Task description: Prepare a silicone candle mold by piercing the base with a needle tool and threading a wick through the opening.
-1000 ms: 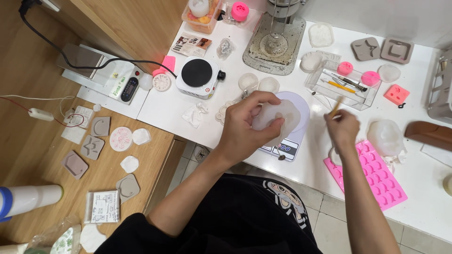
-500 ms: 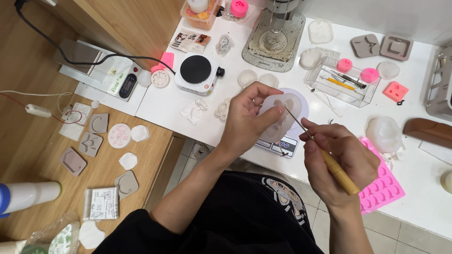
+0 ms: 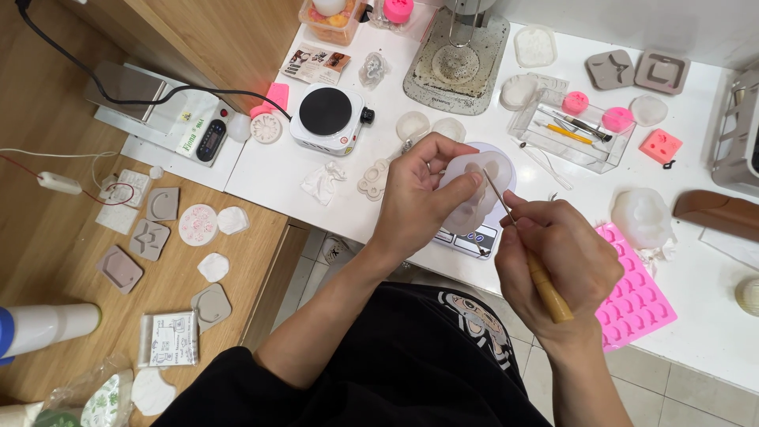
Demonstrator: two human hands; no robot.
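Two hands met over the white table [image 3: 696,292], just above a small digital scale [image 3: 473,237]. Her or his left hand [image 3: 419,198] was curled around a soft, translucent white silicone mould [image 3: 474,194], fingers wrapped over its rim and holding it up off the scale. The right hand [image 3: 557,265] was closed in a pencil grip on a slim tool with a wooden handle [image 3: 548,289], whose thin metal needle slanted up so that its tip sat at or in the mould's hollow. The risk, as it seemed, lay in that point: the mould looked rubbery and yielding, so a push too deep or a slip of the squeezing fingers could have scratched or pierced its wall, or pricked a fingertip lying close by. Tilting the mould might also have spilled whatever it held, though its contents could not be made out. Nearby lay a glossy pink tray mould [image 3: 636,296] with rows of small cavities, another cloudy white mould [image 3: 642,217], and a round black hotplate [image 3: 326,117].
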